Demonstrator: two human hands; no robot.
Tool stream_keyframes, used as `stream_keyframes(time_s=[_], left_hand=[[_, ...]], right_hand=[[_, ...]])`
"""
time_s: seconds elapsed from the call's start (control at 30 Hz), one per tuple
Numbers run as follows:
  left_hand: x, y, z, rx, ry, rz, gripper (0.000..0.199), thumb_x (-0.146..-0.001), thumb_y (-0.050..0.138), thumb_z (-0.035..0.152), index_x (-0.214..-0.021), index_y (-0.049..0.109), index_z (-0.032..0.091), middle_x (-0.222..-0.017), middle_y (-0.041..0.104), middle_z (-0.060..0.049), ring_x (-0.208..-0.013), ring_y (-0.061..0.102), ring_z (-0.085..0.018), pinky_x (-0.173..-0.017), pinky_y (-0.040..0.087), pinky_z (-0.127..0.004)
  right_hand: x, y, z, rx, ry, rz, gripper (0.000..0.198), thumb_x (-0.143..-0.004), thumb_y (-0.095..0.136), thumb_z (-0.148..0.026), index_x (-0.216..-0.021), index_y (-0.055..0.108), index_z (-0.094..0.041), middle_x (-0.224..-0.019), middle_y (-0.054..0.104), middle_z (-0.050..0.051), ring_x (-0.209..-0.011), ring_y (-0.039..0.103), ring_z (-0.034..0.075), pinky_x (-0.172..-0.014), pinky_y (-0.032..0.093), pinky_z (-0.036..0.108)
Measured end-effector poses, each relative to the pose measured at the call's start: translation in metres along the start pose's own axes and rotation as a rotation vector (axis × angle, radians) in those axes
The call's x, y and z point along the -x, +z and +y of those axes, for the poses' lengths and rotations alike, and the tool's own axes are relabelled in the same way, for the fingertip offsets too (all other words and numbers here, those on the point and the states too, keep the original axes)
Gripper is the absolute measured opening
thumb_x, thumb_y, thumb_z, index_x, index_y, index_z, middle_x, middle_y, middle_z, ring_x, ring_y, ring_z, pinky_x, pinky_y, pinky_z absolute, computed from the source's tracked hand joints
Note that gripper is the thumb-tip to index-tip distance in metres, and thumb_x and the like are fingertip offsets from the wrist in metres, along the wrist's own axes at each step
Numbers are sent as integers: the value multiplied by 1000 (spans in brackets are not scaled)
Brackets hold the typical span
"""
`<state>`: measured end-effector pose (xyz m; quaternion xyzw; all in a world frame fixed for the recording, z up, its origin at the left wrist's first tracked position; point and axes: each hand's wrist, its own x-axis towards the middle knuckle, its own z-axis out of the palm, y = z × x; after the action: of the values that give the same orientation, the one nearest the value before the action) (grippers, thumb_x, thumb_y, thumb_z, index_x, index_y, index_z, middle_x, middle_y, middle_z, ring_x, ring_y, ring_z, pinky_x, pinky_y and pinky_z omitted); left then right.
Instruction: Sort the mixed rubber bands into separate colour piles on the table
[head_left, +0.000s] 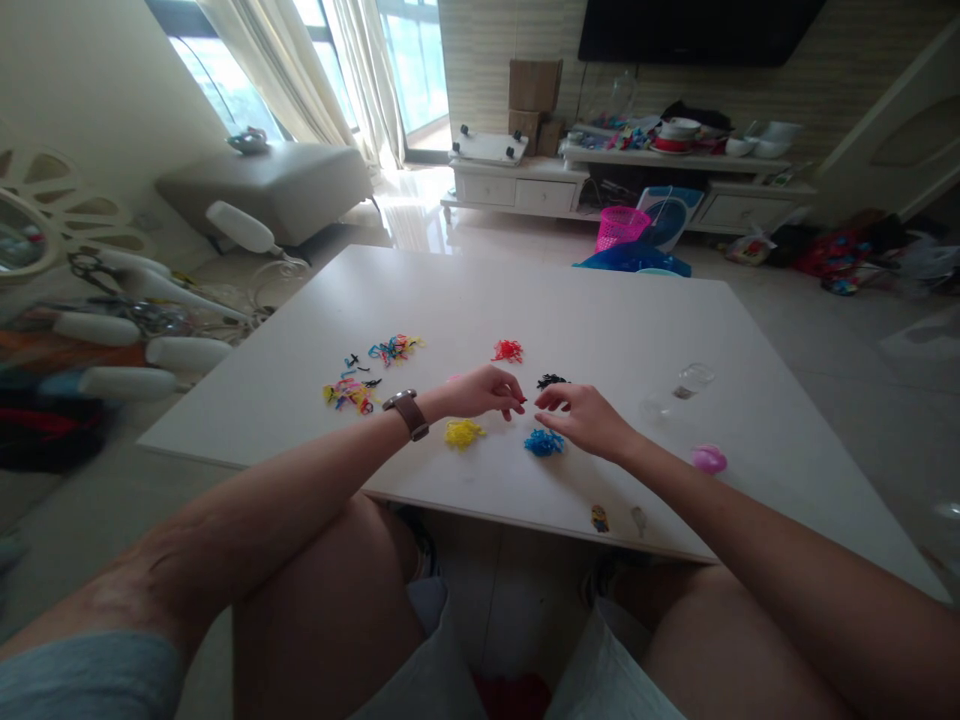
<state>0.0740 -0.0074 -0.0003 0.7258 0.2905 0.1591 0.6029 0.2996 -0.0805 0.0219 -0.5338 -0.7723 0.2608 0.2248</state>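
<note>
Over the middle of the white table (420, 290), my left hand (487, 393), a watch on its wrist, has its fingertips pinched together. A tiny dark red bit shows at the tips, too small to name. Facing it, my right hand (585, 418) has thumb and fingers apart with nothing visible between them. Around the hands lie small heaps of thin strips: red (508, 351), black (553, 381), yellow (463, 433) and blue (544, 443). A bit of pink is mostly hidden behind my left hand. Farther left are mixed-colour strips in a back heap (394, 348) and a front heap (351, 395).
On the table's right are a clear container (694, 378) and a pink rounded object (709, 458). A small yellow-and-blue figure (599, 518) lies by the near edge. Beyond the table stand a pink basket (622, 228) and a TV cabinet (517, 190). White chairs (240, 228) crowd the left.
</note>
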Motion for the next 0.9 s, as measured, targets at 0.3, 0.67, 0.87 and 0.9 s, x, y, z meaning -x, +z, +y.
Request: stream_keyframes(time_s=[0.3, 0.67, 0.87, 0.9], left_hand=[[5, 13, 14, -52, 33, -58, 21, -87, 71, 33, -91, 66, 13, -96, 78, -14, -77, 74, -18, -72, 56, -29], [1, -1, 8, -237, -10, 248, 19, -86, 68, 32, -85, 70, 14, -72, 72, -7, -70, 69, -16, -59, 48, -23], [1, -21, -10, -166, -92, 398, 17, -80, 72, 28, -89, 65, 16, -77, 73, -7, -68, 70, -17, -55, 47, -23], [1, -23, -11, -165, -74, 413, 17, -79, 73, 28, -88, 64, 16, -76, 73, -7, -66, 69, -16, -56, 48, -23]], right_hand=[[2, 3, -9, -93, -29, 41, 13, -86, 64, -25, -84, 77, -22, -81, 77, 2, -77, 71, 16, -71, 53, 26], [-10, -7, 18, 21, 128, 180, 11, -82, 65, -24, -79, 75, -20, -78, 76, 3, -72, 68, 17, -69, 50, 27], [-19, -10, 62, 126, 235, 263, 14, -82, 65, -28, -82, 77, -21, -86, 77, 4, -80, 66, 19, -77, 49, 31], [-20, -8, 67, 149, 225, 275, 15, -82, 65, -29, -82, 77, -21, -87, 76, 5, -83, 65, 20, -80, 49, 32]])
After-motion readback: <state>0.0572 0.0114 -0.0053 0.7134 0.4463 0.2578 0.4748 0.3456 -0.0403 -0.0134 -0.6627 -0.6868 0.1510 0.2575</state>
